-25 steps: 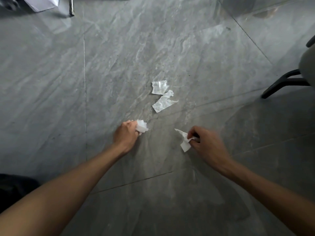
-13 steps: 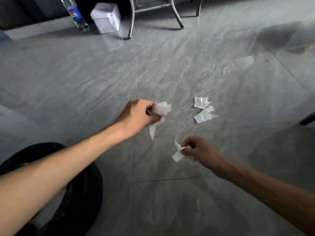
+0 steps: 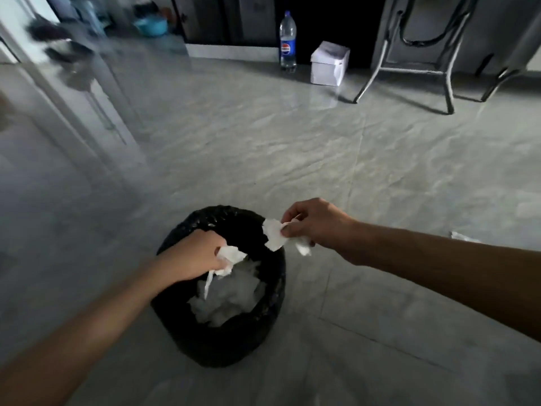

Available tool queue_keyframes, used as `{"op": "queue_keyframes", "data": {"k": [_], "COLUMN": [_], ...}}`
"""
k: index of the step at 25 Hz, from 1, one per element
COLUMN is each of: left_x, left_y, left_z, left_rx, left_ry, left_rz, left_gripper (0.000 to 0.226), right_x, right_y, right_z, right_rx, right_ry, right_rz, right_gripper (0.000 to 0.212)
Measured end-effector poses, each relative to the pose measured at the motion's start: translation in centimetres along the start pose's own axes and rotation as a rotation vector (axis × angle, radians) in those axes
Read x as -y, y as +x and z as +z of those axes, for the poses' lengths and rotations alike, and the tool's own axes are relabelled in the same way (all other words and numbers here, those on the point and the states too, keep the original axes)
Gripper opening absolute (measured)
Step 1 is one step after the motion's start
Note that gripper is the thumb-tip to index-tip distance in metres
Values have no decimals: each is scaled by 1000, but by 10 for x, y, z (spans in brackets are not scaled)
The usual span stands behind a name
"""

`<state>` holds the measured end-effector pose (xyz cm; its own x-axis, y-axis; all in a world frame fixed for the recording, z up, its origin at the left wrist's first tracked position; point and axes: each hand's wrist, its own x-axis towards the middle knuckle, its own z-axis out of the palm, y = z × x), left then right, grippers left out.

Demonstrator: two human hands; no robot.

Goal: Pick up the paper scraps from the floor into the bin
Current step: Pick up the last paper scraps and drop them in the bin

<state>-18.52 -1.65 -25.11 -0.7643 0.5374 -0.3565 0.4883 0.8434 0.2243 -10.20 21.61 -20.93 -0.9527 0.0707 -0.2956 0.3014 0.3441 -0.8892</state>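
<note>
Change since earlier: both hands came up off the floor with their scraps and now sit at the bin; view swung from the bare tiles to the bin and the far wall.
Left hand [image 3: 195, 256]: over the bin's mouth, near its left rim, fingers curled tight around a crumpled scrap.
Left scrap [image 3: 229, 259]: white, bunched at the fingertips, a thin strip hangs down from it into the bin opening.
Right hand [image 3: 314, 222]: above the bin's far right rim, thumb and forefinger pinched together, other fingers folded in.
Right scrap [image 3: 273, 234]: white torn piece held in the pinch, sticks out to the left over the rim; a second white bit pokes out under the hand, cannot tell if it is the same piece.
Bin [image 3: 273, 300]: round, black bag liner, stands on the floor between the two forearms; white paper already piled inside.
Loose scrap [image 3: 464, 237]: white bit on the floor, right of the right forearm, well apart from the bin.
Floor [image 3: 292, 156]: grey marbled tiles, glossy.
Background: cola bottle [image 3: 287, 43] upright by the far wall, white box [image 3: 329, 67] just beside it, metal chair legs [image 3: 409, 71] to the right.
Blur: left edge smeared, details there not readable.
</note>
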Motion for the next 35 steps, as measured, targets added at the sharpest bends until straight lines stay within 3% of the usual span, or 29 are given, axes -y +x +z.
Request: {"op": "queue_keyframes", "data": {"k": [3, 5, 7, 10, 15, 22, 24, 27, 32, 35], "left_x": [33, 38, 33, 6, -73, -209, -235, -274, -326, -354], "left_y": [-2, -2, -1, 2, 32, 103, 124, 158, 204, 232], "left_z": [20, 22, 16, 2, -14, 24, 40, 67, 121, 155], "left_rx": [83, 29, -78, -163, -92, 79, 135, 203, 167, 137], "left_ry": [-8, -27, -76, -172, -294, -146, -39, 39, -17, -68], "left_rz": [-86, -131, -170, -140, 75, 319, 382, 413, 412, 414], "left_gripper": [9, 18, 23, 22, 15, 17, 21, 23, 26, 26], "right_x": [19, 18, 17, 14, -20, -183, -236, -305, -373, -398], "right_y": [24, 32, 32, 30, 15, -47, -57, -59, -32, -28], "right_z": [53, 77, 86, 63, -34, -144, -173, -210, -242, -244], "right_rx": [63, 119, 206, 215, 108, -37, -121, -217, -366, -447], "right_ry": [-44, -21, 50, 26, 51, -66, -330, -789, -749, -729], "right_rz": [48, 149, 245, 242, 224, 451, 428, 379, 353, 293], "right_gripper": [7, 3, 18, 28, 20, 14, 11, 31, 51, 32]}}
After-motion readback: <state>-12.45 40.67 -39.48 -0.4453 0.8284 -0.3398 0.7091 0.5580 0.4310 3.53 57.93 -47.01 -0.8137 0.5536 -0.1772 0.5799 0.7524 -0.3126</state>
